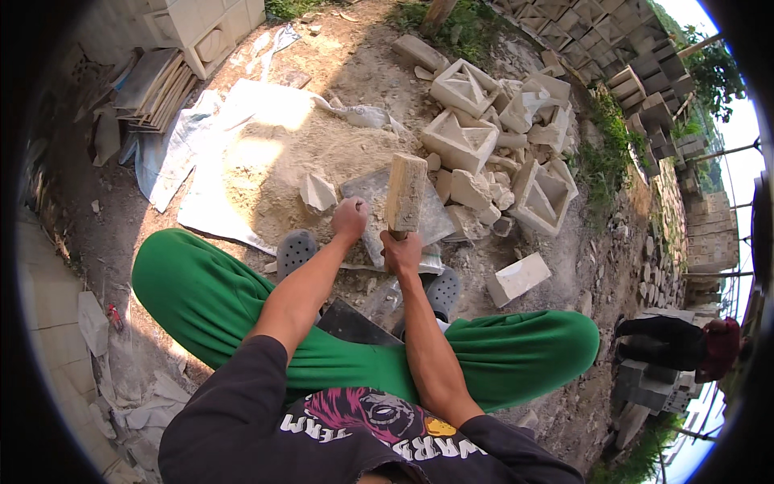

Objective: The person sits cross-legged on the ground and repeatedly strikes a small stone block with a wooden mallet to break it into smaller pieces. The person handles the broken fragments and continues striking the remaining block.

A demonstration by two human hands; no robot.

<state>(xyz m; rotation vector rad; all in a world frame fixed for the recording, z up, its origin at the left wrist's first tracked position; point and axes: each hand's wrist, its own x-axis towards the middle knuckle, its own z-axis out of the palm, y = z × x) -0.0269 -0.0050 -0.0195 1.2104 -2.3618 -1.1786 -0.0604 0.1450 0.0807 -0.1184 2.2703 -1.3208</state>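
Note:
My right hand [401, 250] is wrapped round the short handle of a mallet [406, 192], whose dusty, block-shaped head points away from me. Beneath it lies a flat grey slab [435, 219] on the ground between my feet. At the slab's left edge, my left hand [351, 218] is closed; what it holds, if anything, is hidden. Just beyond that hand sits a pale, angular chunk of stone [318, 193]. I sit low with my knees spread.
Pale cast blocks [460, 139] and broken pieces heap up at the far right. A loose block [518, 279] lies near my right foot. White sheeting [216, 211] under pale powder spreads to the left. Stacked boards [149, 93] lean far left. Another person [673, 345] is at the right.

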